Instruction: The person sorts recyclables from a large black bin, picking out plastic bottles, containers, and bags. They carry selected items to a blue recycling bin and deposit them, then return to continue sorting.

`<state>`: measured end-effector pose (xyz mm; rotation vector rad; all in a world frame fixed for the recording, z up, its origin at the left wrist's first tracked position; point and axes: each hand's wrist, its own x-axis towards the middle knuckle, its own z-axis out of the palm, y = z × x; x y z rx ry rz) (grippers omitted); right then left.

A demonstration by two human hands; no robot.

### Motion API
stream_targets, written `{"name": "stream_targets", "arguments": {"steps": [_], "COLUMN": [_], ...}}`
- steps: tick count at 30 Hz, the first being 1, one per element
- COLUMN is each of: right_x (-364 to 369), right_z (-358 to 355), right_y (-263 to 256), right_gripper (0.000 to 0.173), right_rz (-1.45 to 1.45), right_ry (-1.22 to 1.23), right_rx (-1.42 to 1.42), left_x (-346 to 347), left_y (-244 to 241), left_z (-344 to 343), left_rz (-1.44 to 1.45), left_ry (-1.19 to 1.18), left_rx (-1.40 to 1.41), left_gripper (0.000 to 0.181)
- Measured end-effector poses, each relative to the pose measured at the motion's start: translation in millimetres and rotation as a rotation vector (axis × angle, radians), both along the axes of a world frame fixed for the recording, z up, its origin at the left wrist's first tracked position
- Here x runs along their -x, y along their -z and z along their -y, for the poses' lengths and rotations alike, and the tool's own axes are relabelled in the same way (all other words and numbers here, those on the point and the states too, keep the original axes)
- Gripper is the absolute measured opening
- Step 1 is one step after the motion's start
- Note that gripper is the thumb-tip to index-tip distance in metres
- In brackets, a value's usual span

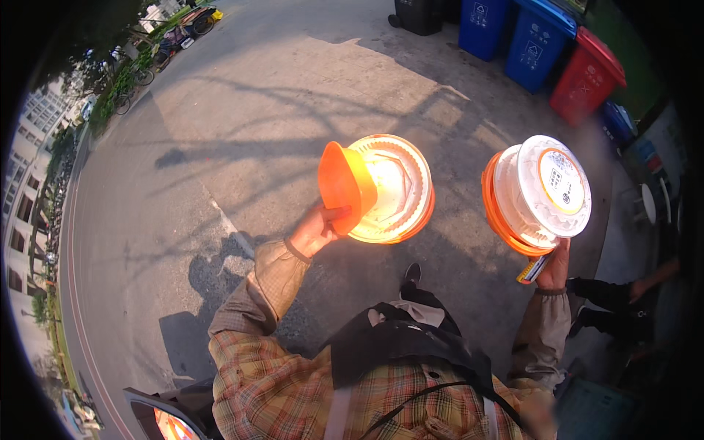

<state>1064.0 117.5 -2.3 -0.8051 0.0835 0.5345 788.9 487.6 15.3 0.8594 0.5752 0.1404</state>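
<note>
My left hand [322, 228] grips the lower edge of an orange plastic bowl [342, 187], tilted on its side. Just behind that bowl is a round, ribbed plastic container [404, 176] with an orange rim, its inside washed out by sunlight. Whether my left fingers also hold this container is hidden. My right hand [554, 264] supports a stack of round disposable containers, orange ones [491, 212] on the left and pale ribbed ones [514, 192] between. A white lid or bowl base [558, 220] with a printed disc faces outward. Against my right fingers sits a small yellow-and-blue object [532, 269], unclear in kind.
Blue wheeled bins [533, 55], a red bin [586, 77] and a black bin [419, 14] stand at the upper right. Another person's dark-clothed legs [610, 308] are at the right. Bicycles [137, 80] line the far left. Tree shadows cross the pavement [264, 137].
</note>
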Motion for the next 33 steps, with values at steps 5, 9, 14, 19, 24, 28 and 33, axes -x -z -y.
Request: {"name": "stream_targets", "arguments": {"steps": [5, 9, 14, 19, 24, 28, 33], "right_x": [6.1, 8.2, 14.4, 33.0, 46.2, 51.7, 54.9], "right_z": [-9.0, -11.3, -13.5, -26.4, -35.4, -39.7, -41.4], "right_y": [-13.5, -20.0, -31.9, -61.4, -88.0, -97.1, -112.5], "right_gripper": [0.043, 0.044, 0.048, 0.042, 0.048, 0.053, 0.045], "right_rz": [0.082, 0.116, 0.163, 0.189, 0.183, 0.190, 0.265], "right_ry": [-0.020, -0.077, -0.224, -0.115, -0.110, -0.073, -0.223], "right_rx": [-0.100, -0.101, -0.232, -0.131, -0.133, -0.118, -0.222], "left_x": [-33.7, -42.9, -59.6, -83.6, -99.0, -107.4, -111.4], "left_y": [22.2, 43.7, 48.6, 14.4, -15.2, -24.5, -37.1], "left_z": [7.0, 4.8, 8.8, 24.2, 37.3, 38.6, 40.8], "left_rz": [0.027, -0.063, -0.121, -0.086, 0.055, 0.045, 0.080], "left_ry": [0.022, 0.036, 0.107, 0.210, 0.316, 0.373, 0.374], "left_rx": [0.054, 0.088, -0.002, -0.020, -0.040, -0.079, -0.155], "left_gripper": [0.044, 0.044, 0.042, 0.041, 0.044, 0.047, 0.046]}}
